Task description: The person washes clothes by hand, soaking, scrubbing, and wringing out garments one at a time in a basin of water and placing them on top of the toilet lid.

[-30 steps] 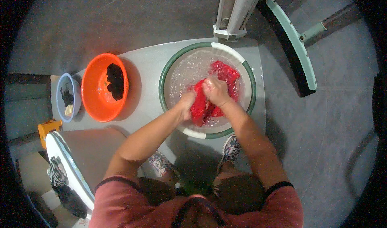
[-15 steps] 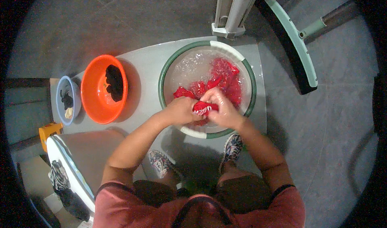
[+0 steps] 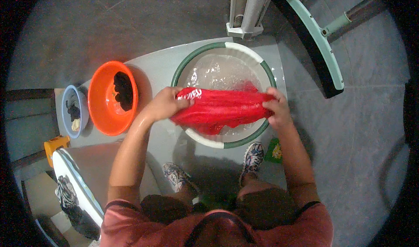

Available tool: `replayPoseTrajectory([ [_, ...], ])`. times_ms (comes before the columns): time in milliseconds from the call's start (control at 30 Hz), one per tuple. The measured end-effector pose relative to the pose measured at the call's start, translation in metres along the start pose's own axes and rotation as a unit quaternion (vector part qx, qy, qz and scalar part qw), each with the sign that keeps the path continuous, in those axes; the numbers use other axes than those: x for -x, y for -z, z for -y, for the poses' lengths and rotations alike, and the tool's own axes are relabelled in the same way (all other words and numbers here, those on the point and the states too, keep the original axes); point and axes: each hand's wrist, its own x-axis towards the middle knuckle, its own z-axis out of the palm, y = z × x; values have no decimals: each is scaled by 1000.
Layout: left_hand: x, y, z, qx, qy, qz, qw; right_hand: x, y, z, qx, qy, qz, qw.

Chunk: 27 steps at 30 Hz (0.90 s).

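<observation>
A wet red garment with white print near its left end is stretched sideways between my two hands, above a round basin with a green and white rim. My left hand grips its left end, thumb over the cloth beside the print. At the other end, the fingers of my right hand are closed on the right edge. Cloudy, bubbly water fills the basin. A bit of red cloth shows in the water behind the garment; the rest is hidden. Whether it is a shirt or another garment I cannot tell.
Left of the basin stand an orange basin with black cloth and a small blue basin. Striped and black clothes hang over a white rim at lower left. A floor squeegee leans at the right; a green packet-like thing lies near my right shoe.
My hands have moved apart, left hand leftward and right hand rightward and up. The red garment, bunched between them before, is now lifted and spread wide over the water.
</observation>
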Motion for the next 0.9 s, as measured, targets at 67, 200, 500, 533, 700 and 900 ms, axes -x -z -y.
replayPoseTrajectory([
  [67,-38,-8,32,74,-49,-30,996,-17,-7,9,-197,-8,-30,980],
  [200,-116,-51,57,48,-99,-137,984,-92,3,-41,242,58,-237,939],
  [500,-185,-83,120,454,-28,6,891,-115,-35,-81,492,88,-24,866],
  [533,-182,-95,88,447,-27,31,894,-120,-13,-93,331,63,-85,938],
  [700,-159,-76,86,650,-28,245,719,-32,-136,-5,397,257,49,880],
  [900,-127,-106,42,595,6,37,803,-74,-98,-45,419,548,-38,723],
])
